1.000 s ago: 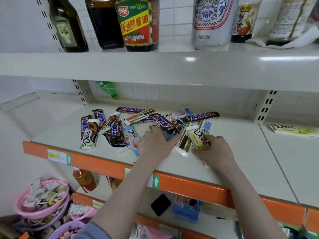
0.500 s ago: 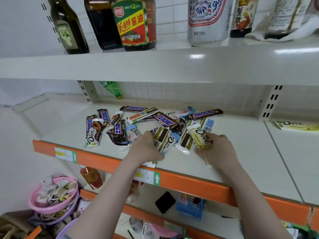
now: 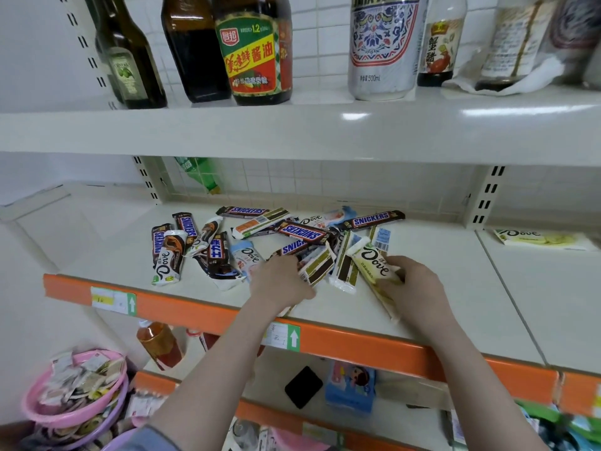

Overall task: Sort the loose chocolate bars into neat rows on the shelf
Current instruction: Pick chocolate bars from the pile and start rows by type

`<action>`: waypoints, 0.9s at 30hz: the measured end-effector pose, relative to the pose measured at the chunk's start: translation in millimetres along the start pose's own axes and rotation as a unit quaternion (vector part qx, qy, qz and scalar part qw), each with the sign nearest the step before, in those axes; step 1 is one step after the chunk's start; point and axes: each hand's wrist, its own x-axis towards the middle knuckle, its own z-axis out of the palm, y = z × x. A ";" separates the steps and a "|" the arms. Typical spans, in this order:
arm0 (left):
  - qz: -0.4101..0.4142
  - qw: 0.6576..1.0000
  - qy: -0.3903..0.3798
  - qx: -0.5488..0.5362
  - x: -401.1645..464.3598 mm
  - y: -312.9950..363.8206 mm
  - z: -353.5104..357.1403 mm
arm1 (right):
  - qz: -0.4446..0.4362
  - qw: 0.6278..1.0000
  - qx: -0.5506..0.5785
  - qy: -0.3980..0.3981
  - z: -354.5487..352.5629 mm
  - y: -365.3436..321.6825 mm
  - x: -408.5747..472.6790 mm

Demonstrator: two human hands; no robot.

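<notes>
Dove bar in right hand, long axis diagonal (back-left).

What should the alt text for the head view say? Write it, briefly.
Two bare hands reach into a jumbled pile of chocolate bars on a white shelf: the right hand holds a pale yellow Dove bar, the left hand grips a green-striped bar. Sauce bottles stand above.

White tiled wall behind cream metal shelving with orange edge strips; slotted uprights and glare on the upper shelf.
</notes>
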 end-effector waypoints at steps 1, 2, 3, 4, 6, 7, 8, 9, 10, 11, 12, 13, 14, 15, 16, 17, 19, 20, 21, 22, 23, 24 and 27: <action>0.006 1.000 0.000 -0.012 -0.9 0.0 -0.1 | 0.002 1.000 0.005 0.011 -1.9 -0.8 -3.3; 0.012 0.999 0.005 -0.030 -1.6 -0.1 -0.4 | 0.004 1.000 0.011 0.022 -4.3 -1.2 -7.0; 0.019 0.999 0.015 -0.048 -2.8 -0.2 -1.3 | 0.006 0.999 0.017 0.033 -7.1 -1.4 -10.5; 0.026 0.997 0.029 -0.064 -3.7 -0.3 -2.7 | 0.007 0.999 0.022 0.044 -10.1 -1.5 -13.8; 0.040 0.993 0.059 -0.093 -6.2 -0.2 -7.6 | 0.008 0.997 0.025 0.067 -16.5 -2.1 -20.4; 0.048 0.990 0.068 -0.114 -8.1 -0.1 -10.7 | 0.010 0.997 0.025 0.077 -19.3 -2.6 -24.1; 0.055 0.987 0.072 -0.135 -9.8 -0.1 -13.1 | 0.011 0.996 0.024 0.087 -21.5 -3.1 -28.3; 0.060 0.983 0.072 -0.156 -11.9 -0.1 -15.0 | 0.012 0.995 0.024 0.095 -23.3 -3.3 -33.1; 0.064 0.980 0.070 -0.175 -14.3 0.1 -16.1 | 0.012 0.994 0.026 0.101 -24.9 -3.3 -38.1; 0.069 0.976 0.067 -0.194 -16.6 0.5 -16.6 | 0.012 0.994 0.030 0.107 -26.6 -3.1 -43.0; 0.078 0.971 0.062 -0.219 -19.0 1.5 -16.5 | 0.012 0.993 0.036 0.113 -28.6 -2.7 -47.5; 0.086 0.964 0.055 -0.247 -21.6 2.9 -15.9 | 0.013 0.992 0.041 0.119 -31.0 -1.9 -51.3; 0.093 0.956 0.051 -0.273 -23.7 4.7 -15.2 | 0.013 0.991 0.045 0.126 -33.7 -0.7 -54.5; 0.098 0.950 0.053 -0.291 -25.7 6.8 -14.8 | 0.012 0.990 0.046 0.133 -36.9 1.0 -57.1; 0.102 0.946 0.058 -0.301 -27.6 9.1 -14.9 | 0.011 0.989 0.046 0.138 -40.5 3.1 -59.4; 0.104 0.944 0.061 -0.308 -30.0 11.9 -15.7 | 0.010 0.989 0.046 0.140 -44.7 5.6 -61.3; 0.111 0.936 0.049 -0.331 -33.4 19.1 -17.2 | 0.006 0.989 0.062 0.136 -54.3 11.9 -63.8; 0.115 0.929 0.039 -0.349 -34.8 24.1 -17.7 | 0.004 0.988 0.078 0.134 -59.7 15.9 -64.3; 0.117 0.923 0.030 -0.365 -36.1 30.1 -18.6 | 0.003 0.987 0.095 0.133 -65.5 20.3 -64.4; 0.117 0.920 0.023 -0.374 -37.4 37.2 -19.4 | 0.001 0.985 0.109 0.132 -71.7 25.0 -64.2; 0.117 0.918 0.016 -0.379 -38.4 45.4 -19.8 | -0.001 0.984 0.120 0.129 -78.0 30.2 -63.7; 0.117 0.915 0.008 -0.386 -39.0 54.7 -19.1 | -0.004 0.983 0.131 0.125 -84.9 36.3 -62.5; 0.115 0.900 -0.024 -0.420 -39.6 91.3 -11.0 | -0.010 0.981 0.159 0.112 -109.4 60.6 -55.2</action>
